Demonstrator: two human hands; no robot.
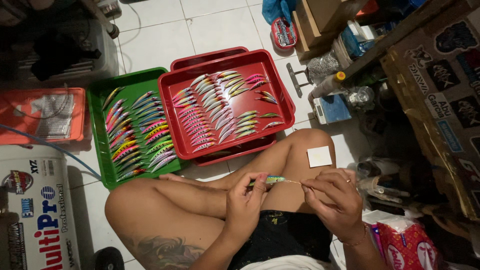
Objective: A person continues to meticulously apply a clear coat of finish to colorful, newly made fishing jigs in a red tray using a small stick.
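Note:
I sit cross-legged on a white tiled floor. My left hand [245, 200] pinches a small green and yellow fishing lure [272, 179] by its body. My right hand [332, 197] grips a thin wire [292, 182] that runs out of the lure's end. Both hands hover over my lap, close together. In front of my knees a red tray [175, 120] holds several rows of painted lures, stacked on another red tray. Beside it on the left, a green tray [100, 140] holds several more colourful lures. A small white square [319, 156] lies on my right knee.
A white printed bucket [35, 210] stands at the lower left, an orange box [40, 115] above it. A brown cabinet covered in stickers [440, 100] fills the right side, with bottles, a small scale [330, 107] and a red packet [407, 247] below it.

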